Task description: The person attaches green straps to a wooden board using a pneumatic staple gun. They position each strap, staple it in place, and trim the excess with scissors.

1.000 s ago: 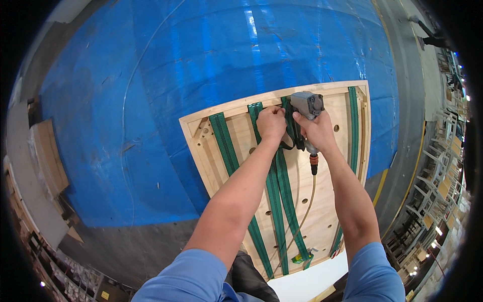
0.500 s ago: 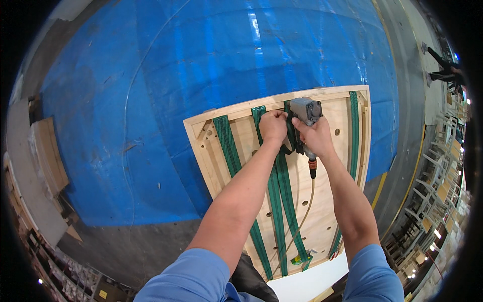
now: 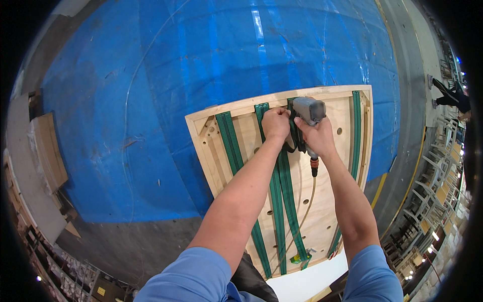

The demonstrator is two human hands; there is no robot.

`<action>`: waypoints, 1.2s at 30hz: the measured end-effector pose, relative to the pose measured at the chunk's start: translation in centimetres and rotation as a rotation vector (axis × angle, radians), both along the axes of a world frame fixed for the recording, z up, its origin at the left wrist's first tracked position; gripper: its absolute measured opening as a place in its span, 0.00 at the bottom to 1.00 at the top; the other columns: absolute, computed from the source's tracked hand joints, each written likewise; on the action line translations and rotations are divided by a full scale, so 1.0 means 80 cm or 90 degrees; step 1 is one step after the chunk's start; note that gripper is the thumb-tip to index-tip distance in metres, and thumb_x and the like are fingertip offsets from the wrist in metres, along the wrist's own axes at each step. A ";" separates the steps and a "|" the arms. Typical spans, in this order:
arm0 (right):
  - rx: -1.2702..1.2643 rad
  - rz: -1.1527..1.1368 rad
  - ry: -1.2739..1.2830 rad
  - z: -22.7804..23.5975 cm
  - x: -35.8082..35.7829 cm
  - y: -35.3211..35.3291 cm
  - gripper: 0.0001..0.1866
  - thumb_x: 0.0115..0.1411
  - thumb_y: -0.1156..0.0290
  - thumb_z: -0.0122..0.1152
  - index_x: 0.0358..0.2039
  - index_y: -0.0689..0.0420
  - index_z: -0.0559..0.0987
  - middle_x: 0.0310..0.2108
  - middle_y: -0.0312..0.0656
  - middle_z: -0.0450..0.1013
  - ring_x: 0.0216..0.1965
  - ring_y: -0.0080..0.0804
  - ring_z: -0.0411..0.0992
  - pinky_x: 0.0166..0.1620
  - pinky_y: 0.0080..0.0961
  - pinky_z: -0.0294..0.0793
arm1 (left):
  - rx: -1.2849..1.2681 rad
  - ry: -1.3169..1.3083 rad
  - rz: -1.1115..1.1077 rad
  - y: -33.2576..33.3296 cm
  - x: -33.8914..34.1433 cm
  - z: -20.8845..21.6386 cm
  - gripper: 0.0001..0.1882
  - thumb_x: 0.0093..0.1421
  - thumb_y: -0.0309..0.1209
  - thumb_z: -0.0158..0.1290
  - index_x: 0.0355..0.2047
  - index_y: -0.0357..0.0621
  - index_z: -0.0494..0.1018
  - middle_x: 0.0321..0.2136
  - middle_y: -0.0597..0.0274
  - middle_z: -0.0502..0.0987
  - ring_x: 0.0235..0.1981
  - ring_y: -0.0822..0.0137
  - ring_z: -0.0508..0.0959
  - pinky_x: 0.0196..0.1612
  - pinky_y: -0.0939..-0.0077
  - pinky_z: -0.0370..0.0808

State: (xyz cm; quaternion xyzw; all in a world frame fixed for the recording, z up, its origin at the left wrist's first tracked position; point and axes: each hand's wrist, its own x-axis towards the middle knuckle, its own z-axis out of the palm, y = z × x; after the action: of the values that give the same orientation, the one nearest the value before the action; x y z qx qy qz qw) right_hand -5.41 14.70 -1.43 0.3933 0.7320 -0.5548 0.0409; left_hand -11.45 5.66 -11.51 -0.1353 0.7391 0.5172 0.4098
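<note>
My right hand (image 3: 318,137) is wrapped round the handle of a grey and black air stapler (image 3: 310,111). Its nose is turned toward the far rail of a light wooden frame (image 3: 278,99); where the tip touches is hidden. An orange fitting (image 3: 314,163) joins the tool to a tan air hose (image 3: 312,194). Just left of the stapler, my left hand (image 3: 275,124) is closed, fingers pinched on a green webbing strap (image 3: 285,183) by the far rail. A slack dark loop of it hangs beside my fingers. Other green straps (image 3: 229,138) run lengthwise over the plywood panel (image 3: 322,186).
Blue sheeting (image 3: 166,100) covers the floor beyond the frame. Cardboard (image 3: 49,151) leans at the left. Stacked chair frames (image 3: 437,171) line the right side, with a person (image 3: 450,94) farther off. A small yellow-green item (image 3: 297,258) lies at the frame's near end.
Both hands and the stapler stay at the far rail, almost unmoved. The stapler's body looks slightly turned and blurred. My view has shifted a little, and the distant person has moved.
</note>
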 end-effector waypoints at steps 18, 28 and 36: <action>0.024 -0.019 -0.026 0.004 0.006 0.016 0.17 0.61 0.73 0.68 0.49 0.63 0.78 0.30 0.35 0.76 0.23 0.18 0.69 0.26 0.21 0.69 | 0.047 -0.041 0.050 -0.003 -0.005 0.009 0.08 0.63 0.30 0.60 0.37 0.37 0.81 0.14 0.63 0.73 0.10 0.69 0.70 0.13 0.71 0.64; -0.088 -0.108 -0.051 0.063 0.077 0.008 0.23 0.60 0.73 0.68 0.56 0.60 0.75 0.31 0.34 0.75 0.23 0.17 0.68 0.26 0.19 0.70 | 0.088 -0.085 -0.031 -0.005 -0.012 0.044 0.12 0.61 0.35 0.63 0.34 0.36 0.80 0.15 0.68 0.71 0.12 0.74 0.69 0.12 0.75 0.62; -0.168 -0.309 -0.160 0.212 0.332 -0.114 0.37 0.57 0.81 0.66 0.67 0.60 0.65 0.47 0.40 0.76 0.36 0.24 0.74 0.38 0.23 0.76 | 0.141 -0.197 -0.190 -0.010 0.057 0.074 0.14 0.64 0.39 0.59 0.39 0.40 0.81 0.40 0.61 0.83 0.41 0.66 0.80 0.47 0.63 0.74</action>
State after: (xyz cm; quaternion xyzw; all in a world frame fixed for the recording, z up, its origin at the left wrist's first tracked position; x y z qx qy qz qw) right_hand 21.17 5.61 15.57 0.6139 0.5274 -0.5853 0.0480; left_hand -6.92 4.83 -5.60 -0.0561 0.6183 0.5017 0.6024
